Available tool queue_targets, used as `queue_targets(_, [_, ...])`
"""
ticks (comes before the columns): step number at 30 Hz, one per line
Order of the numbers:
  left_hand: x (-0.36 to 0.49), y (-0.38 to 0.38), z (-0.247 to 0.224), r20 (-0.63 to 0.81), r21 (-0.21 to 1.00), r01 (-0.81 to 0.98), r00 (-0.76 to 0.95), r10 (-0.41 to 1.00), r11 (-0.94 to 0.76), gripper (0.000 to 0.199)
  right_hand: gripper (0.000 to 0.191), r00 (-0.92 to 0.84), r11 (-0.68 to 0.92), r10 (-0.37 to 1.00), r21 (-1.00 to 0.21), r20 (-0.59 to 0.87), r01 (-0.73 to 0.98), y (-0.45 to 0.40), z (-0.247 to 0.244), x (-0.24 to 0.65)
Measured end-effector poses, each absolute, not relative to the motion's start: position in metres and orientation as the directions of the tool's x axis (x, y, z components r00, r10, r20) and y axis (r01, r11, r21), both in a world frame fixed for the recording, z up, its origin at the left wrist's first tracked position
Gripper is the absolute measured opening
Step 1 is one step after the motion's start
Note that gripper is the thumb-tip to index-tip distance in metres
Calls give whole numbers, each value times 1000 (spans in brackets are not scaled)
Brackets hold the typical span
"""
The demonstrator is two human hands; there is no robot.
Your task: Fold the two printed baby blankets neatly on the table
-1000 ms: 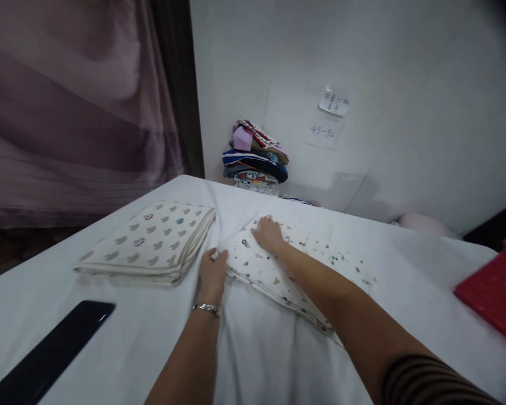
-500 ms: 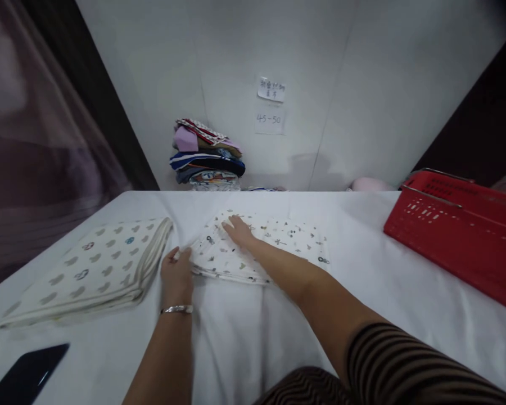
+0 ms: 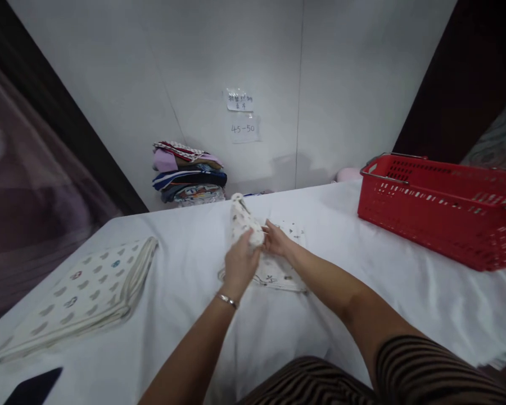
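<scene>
- A patterned white cloth [image 3: 278,271] is being grasped, one end raised, by the left hand [image 3: 239,261]
- It is being touched by the right hand [image 3: 276,239], grip unclear

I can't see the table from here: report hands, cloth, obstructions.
Left hand gripping raised part of small-print cloth. Right hand against it, grip unclear. Red basket apart, to the right.

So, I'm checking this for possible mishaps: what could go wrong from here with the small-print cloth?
The raised part of the small-print cloth, held in the left grip, might slip and flop down. Its layers could also shift or crease, since another part lies flat on the white cover.
</scene>
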State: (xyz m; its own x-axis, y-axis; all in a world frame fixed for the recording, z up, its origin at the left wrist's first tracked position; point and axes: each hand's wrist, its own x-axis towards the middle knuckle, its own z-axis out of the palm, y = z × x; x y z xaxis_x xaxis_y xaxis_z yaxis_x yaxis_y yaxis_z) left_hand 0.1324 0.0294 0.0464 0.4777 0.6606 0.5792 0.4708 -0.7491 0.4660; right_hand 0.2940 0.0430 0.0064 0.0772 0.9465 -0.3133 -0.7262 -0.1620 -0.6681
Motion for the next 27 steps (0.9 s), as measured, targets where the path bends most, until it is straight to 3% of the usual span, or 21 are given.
queue_targets(3, [151,-13,14,511,297,354,726,460,-887,47,53,118,-159,937,-702,-329,-694,2,3,323])
queue_targets(6, [157,-37,-11,411,254,302,826,386,-919,49,58,144,-177,927,-740,-348,-649,-29,-6,341])
queue_targets(13, [157,-42,-19,395,207,293,848,354,-933,48,24,257,-173,885,-787,-389,-593,-31,-17,356])
queue_targets(18, [162,-43,-14,441,158,285,836,326,-945,47,14,400,-184,826,-862,-396,-473,-12,-5,383])
queue_targets(21, [170,-45,-11,453,143,283,833,317,-948,48,15,457,-198,800,-891,-388,-409,-7,0,401])
queue_targets(27, [187,-51,-13,333,126,277,893,304,-953,48,38,566,-347,721,-915,-400,-205,-6,1,426])
